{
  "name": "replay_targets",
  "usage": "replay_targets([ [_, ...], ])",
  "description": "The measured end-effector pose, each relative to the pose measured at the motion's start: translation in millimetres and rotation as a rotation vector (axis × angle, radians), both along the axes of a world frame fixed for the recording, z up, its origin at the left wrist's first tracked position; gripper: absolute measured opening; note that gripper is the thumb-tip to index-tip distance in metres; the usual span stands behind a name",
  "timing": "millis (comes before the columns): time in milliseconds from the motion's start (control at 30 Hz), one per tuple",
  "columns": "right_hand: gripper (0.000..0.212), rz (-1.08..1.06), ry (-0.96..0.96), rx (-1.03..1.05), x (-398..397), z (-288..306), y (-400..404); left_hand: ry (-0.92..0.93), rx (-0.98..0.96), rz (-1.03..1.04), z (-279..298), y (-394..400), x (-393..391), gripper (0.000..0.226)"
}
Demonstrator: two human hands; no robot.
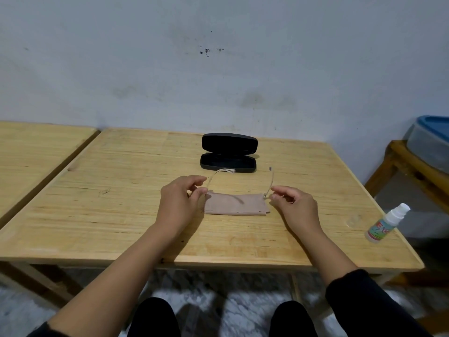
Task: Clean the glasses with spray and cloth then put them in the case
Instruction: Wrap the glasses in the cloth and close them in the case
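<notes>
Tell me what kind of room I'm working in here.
Probably a plain room in a home, not a workshop. A low wooden table stands against a scuffed, stained painted wall, with a second wooden table beside it, and a lidded plastic storage tub on a wooden stand at the right.
</notes>
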State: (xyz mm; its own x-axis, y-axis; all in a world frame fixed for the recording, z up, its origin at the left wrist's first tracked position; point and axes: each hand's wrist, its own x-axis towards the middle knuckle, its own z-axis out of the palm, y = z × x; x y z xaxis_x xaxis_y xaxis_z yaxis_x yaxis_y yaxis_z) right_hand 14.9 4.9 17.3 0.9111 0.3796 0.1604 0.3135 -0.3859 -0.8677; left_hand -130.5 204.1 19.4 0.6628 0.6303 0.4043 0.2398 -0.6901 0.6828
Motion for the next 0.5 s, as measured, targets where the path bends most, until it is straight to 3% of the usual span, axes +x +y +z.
replay_targets([
  [133, 0.016, 0.064, 0.002, 0.012, 4, -1, 7, -0.037, -0.029, -0.037, 1, -1, 7, 0.015],
  [500, 0.012, 0.302, -0.233, -0.223, 19, 2, 20, -0.081, 0.010, -0.125, 4, 7, 12, 0.014],
])
